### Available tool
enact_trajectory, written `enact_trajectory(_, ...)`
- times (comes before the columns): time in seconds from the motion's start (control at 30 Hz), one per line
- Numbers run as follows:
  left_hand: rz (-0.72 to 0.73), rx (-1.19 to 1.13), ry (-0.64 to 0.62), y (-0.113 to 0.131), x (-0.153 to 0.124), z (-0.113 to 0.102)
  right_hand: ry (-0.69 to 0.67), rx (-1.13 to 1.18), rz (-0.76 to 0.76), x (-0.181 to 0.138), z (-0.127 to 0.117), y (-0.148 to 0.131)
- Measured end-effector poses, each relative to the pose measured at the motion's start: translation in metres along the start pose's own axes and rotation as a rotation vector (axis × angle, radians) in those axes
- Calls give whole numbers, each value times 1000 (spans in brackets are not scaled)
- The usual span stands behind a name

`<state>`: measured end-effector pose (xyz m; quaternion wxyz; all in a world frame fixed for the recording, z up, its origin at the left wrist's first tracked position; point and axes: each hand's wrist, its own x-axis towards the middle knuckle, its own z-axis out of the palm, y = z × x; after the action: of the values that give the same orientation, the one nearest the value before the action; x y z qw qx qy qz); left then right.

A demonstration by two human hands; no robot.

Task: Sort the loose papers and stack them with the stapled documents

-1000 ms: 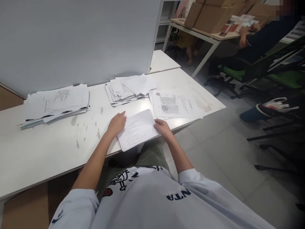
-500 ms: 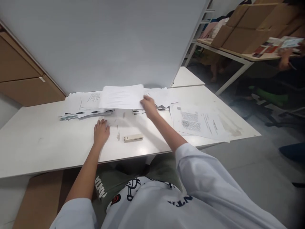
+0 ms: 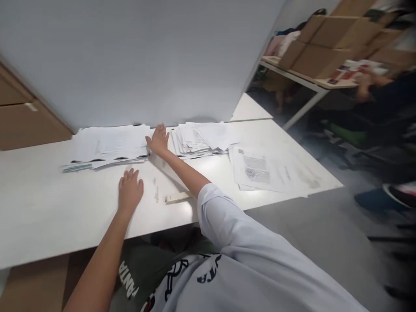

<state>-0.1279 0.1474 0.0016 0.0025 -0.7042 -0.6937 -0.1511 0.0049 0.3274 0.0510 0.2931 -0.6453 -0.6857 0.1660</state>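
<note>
My right hand is stretched out, fingers apart and holding nothing, at the right edge of the left paper stack. Whether it touches that stack I cannot tell. To its right lies a second, looser stack of papers. My left hand rests on the white table with its fingers spread, just in front of the left stack. Between my arms is a cream stapler-like object, partly covered by my right forearm. Small pale scraps lie beside it.
Printed sheets lie at the table's right part, some reaching its front edge. A grey upright panel stands behind the stacks. Cardboard boxes are at the left. Another person's hands are at a far table on the right.
My right hand has moved left and let go of the paper it held, which now lies on the left stack. My left hand stays on the table. The view has shifted slightly.
</note>
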Motion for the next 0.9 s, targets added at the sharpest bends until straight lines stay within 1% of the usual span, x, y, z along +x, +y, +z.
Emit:
enact_trajectory(0.03, 6, -3, 4, -1, 2, 0, 32, -80, -43, 7, -15, 19)
enact_trajectory(0.07, 10, -7, 3, -2, 4, 0, 63, -157, -54, 14, -35, 42)
enact_trajectory(0.1, 16, -11, -1, -2, 6, 0, 83, -231, -30, 20, -56, 68)
enact_trajectory(0.13, 20, -14, -5, -3, 8, 0, 90, -295, 29, 22, -79, 96)
enact_trajectory(0.17, 23, -16, -7, -2, 9, 0, 72, -354, 90, 21, -102, 125)
enact_trajectory(0.23, 28, -14, -3, -1, 11, -1, -37, -413, 183, 9, -140, 178)
enact_trajectory(0.27, 29, -12, 0, -1, 11, -1, -100, -400, 237, 0, -154, 200)
enact_trajectory(0.3, 28, -8, 1, 0, 11, -2, -133, -379, 283, -11, -164, 218)
enact_trajectory(0.37, 25, 0, -5, 0, 11, -2, -142, -354, 329, -30, -175, 242)
enact_trajectory(0.47, 27, 19, -16, -2, 13, -1, -89, -358, 339, -49, -180, 256)
enact_trajectory(0.63, 34, 45, -18, -5, 14, -1, -16, -373, 309, -53, -188, 259)
enact_trajectory(0.73, 29, 50, -12, -5, 13, -1, -37, -353, 300, -52, -189, 259)
enact_trajectory(0.9, 8, 43, -15, -3, 12, -3, -99, -325, 294, -50, -179, 257)
